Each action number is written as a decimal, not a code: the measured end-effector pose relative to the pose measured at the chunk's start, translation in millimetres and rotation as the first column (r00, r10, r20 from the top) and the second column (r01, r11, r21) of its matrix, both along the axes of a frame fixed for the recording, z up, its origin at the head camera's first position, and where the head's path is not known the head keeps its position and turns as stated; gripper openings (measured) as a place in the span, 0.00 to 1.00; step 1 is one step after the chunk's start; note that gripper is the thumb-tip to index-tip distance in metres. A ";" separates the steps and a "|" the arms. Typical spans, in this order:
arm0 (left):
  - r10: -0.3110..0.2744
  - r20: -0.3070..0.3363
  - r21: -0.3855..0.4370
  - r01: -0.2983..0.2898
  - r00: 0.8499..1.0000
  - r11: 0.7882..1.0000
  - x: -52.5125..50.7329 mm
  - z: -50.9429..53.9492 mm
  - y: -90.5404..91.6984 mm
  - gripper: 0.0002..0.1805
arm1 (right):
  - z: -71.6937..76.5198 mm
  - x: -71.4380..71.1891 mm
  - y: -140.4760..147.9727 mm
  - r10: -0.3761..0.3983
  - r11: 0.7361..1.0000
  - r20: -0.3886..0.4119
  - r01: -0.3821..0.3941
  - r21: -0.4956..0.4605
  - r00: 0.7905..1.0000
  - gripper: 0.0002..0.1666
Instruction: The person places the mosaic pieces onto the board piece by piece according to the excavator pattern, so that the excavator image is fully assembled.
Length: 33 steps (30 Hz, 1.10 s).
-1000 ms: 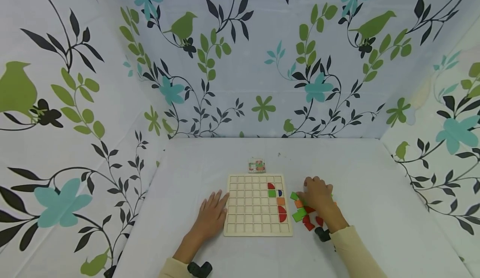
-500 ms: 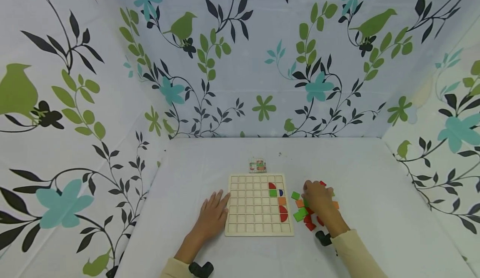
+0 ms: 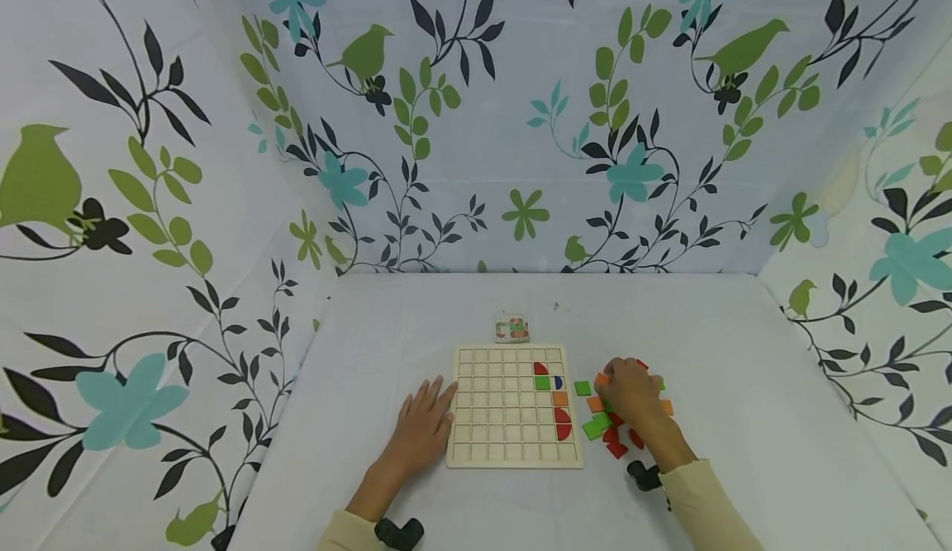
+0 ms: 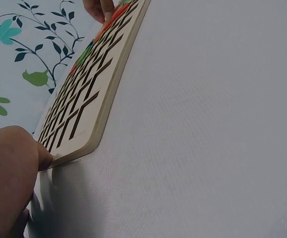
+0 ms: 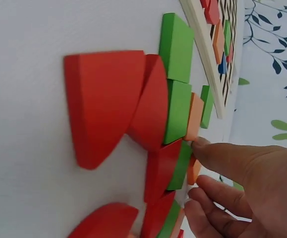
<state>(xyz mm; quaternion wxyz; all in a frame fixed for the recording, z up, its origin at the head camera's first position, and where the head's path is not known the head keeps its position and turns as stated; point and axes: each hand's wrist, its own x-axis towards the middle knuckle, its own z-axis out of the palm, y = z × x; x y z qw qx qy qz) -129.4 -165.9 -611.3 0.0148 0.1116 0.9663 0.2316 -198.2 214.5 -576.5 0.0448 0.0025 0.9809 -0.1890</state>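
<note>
The fingers (image 5: pixel 220 193) of the right hand (image 3: pixel 632 390) are bent down over the loose pieces, thumb and fingertips slightly apart with an orange block (image 5: pixel 193 173) between them; whether they pinch it, I cannot tell. Half a second ago that block did not show from above; now it pokes out on the board side of the fingertips. The loose green block (image 3: pixel 583 388) just beside the board has also turned squarer to it and slid a little closer.

Farther out, the board (image 3: pixel 491 406) holds the same few pieces as in the earlier pictures, all toward its right side: a red piece (image 3: pixel 540 368), a green square (image 3: pixel 542 382), a blue piece (image 3: pixel 559 382), an orange square (image 3: pixel 560 398) and a red half-round shape (image 3: pixel 563 424). So the shift looks like picking through the pile, with nothing added to the board.

The left hand (image 3: pixel 422 427) lies flat on the bench (image 3: pixel 372 328), fingers straight, touching the board's left edge, and has not moved. A small picture card (image 3: pixel 511 328) lies just beyond the far edge.
</note>
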 end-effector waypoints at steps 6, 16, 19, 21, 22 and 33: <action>-0.001 0.002 -0.003 0.001 1.000 1.000 -0.7 1.4 0.4 0.29 | -3.2 -0.7 2.5 0.021 0.998 -0.023 -0.022 -0.060 1.000 0.18; -0.003 -0.001 -0.009 0.003 1.000 1.000 -1.0 1.5 0.2 0.29 | -7.4 -10.6 -3.9 0.018 0.982 -0.087 -0.034 -0.187 0.996 0.19; -0.003 0.006 -0.007 0.003 1.000 1.000 -0.6 0.9 0.0 0.29 | -7.6 -11.5 -11.6 0.037 0.976 -0.090 -0.055 -0.211 0.995 0.19; -0.002 0.013 -0.004 0.002 1.000 1.000 -0.1 1.1 0.0 0.29 | -8.2 -9.7 -18.5 0.072 0.973 -0.087 -0.090 -0.212 0.994 0.18; -0.002 0.016 -0.003 0.002 1.000 1.000 0.1 1.8 0.1 0.29 | -8.4 -8.2 -22.7 0.092 0.972 -0.086 -0.109 -0.208 0.992 0.18; -0.003 0.009 -0.013 0.003 1.000 1.000 0.5 2.5 -0.3 0.29 | -3.6 17.3 -64.8 0.277 0.945 -0.119 -0.293 -0.147 0.954 0.12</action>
